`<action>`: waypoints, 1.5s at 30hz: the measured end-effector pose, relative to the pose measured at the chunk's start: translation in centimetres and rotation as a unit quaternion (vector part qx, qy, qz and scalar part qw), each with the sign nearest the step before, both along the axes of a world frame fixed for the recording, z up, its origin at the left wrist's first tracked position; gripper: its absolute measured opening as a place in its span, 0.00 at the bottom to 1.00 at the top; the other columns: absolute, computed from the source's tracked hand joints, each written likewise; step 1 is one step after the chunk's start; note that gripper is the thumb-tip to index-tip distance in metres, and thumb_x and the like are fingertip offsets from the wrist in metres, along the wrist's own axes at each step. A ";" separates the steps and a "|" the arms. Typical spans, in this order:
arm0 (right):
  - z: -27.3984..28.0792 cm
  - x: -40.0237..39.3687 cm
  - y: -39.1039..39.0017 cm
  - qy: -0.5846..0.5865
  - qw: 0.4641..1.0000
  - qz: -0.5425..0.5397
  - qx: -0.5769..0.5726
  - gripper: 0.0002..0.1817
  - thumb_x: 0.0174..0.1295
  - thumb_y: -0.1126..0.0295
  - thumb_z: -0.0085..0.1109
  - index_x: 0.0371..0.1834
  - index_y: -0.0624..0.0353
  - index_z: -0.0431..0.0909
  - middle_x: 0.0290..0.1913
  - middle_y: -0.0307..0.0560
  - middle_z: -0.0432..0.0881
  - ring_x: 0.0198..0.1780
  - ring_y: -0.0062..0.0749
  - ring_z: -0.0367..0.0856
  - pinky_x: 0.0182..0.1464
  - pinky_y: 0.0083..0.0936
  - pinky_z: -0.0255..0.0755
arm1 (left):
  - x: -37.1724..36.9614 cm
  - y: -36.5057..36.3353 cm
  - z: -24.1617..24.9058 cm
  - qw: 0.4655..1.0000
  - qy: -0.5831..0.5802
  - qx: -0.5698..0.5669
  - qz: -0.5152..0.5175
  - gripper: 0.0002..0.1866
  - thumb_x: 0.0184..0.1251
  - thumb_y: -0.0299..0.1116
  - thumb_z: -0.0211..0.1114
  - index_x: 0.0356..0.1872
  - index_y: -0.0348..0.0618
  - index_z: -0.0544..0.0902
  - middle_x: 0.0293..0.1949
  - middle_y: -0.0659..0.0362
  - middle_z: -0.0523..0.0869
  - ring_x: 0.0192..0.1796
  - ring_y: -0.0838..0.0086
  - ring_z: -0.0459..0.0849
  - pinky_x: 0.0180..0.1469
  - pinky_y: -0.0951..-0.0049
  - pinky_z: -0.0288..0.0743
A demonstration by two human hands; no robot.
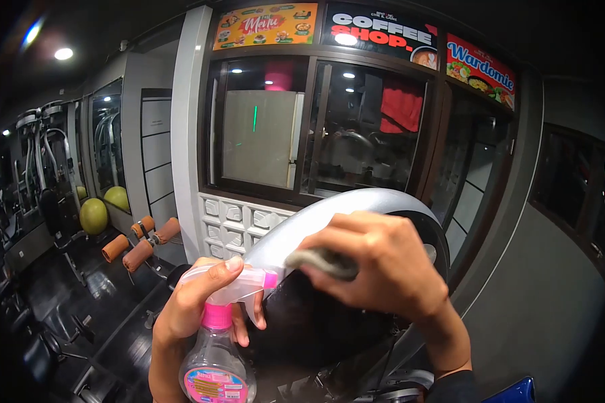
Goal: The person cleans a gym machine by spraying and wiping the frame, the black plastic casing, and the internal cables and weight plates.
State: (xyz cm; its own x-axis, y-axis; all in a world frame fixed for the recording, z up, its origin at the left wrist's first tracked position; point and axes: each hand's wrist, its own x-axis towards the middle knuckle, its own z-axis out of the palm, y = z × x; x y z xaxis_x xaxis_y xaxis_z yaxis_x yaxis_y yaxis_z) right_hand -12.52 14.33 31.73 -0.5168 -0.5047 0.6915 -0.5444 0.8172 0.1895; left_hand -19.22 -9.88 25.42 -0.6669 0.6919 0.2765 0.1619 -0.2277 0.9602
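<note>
At seven o'clock, the left hand [193, 295] curls closed around the head of a spray bottle [215, 359]. Toward four o'clock, the right hand [386, 265], half closed, pinches a grey cloth [328, 262] by the curved silver cover [353, 204]

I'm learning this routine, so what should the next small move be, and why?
Probably slide the cloth along the silver cover: the right hand grips it in front of that surface, while the left hand holds the bottle.
</note>
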 end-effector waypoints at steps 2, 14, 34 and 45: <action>0.9 0.0 1.9 0.018 0.999 -0.032 -0.023 0.10 0.50 0.68 0.73 0.36 0.55 0.87 0.32 0.44 0.85 0.33 0.40 0.85 0.36 0.29 0.79 | 0.4 0.1 0.0 1.000 0.008 0.007 0.025 0.31 0.71 0.53 0.51 0.35 0.26 0.81 0.27 0.43 0.86 0.19 0.64 0.85 0.20 0.74 0.78; 3.5 -4.9 -0.1 -0.019 0.995 0.066 0.071 0.10 0.51 0.63 0.68 0.34 0.55 0.88 0.32 0.46 0.84 0.35 0.46 0.85 0.39 0.36 0.78 | 1.7 1.0 0.7 0.995 0.025 -0.004 0.096 0.31 0.72 0.53 0.51 0.32 0.27 0.82 0.25 0.43 0.86 0.17 0.65 0.84 0.19 0.75 0.77; 4.4 -4.9 6.9 -0.011 0.999 0.024 -0.024 0.13 0.52 0.60 0.68 0.34 0.57 0.88 0.34 0.50 0.87 0.37 0.44 0.87 0.43 0.35 0.80 | 2.1 3.3 3.4 0.990 0.078 -0.053 0.101 0.31 0.74 0.54 0.49 0.34 0.29 0.83 0.27 0.45 0.87 0.19 0.66 0.85 0.22 0.74 0.80; 2.7 -2.4 8.4 0.022 0.999 0.038 -0.027 0.10 0.51 0.64 0.71 0.35 0.54 0.87 0.33 0.44 0.85 0.32 0.43 0.86 0.35 0.32 0.78 | 3.2 6.2 4.7 0.973 0.109 -0.087 0.183 0.31 0.75 0.53 0.49 0.31 0.29 0.82 0.25 0.47 0.86 0.18 0.65 0.84 0.21 0.74 0.78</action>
State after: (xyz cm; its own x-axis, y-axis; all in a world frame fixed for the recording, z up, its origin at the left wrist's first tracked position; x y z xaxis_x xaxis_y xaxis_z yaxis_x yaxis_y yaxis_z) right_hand -14.91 22.74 34.45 -0.4465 -0.5026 0.7403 -0.5967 0.7838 0.1722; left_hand -16.00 -3.66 30.16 -0.8164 0.4674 0.3390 0.4061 0.0473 0.9126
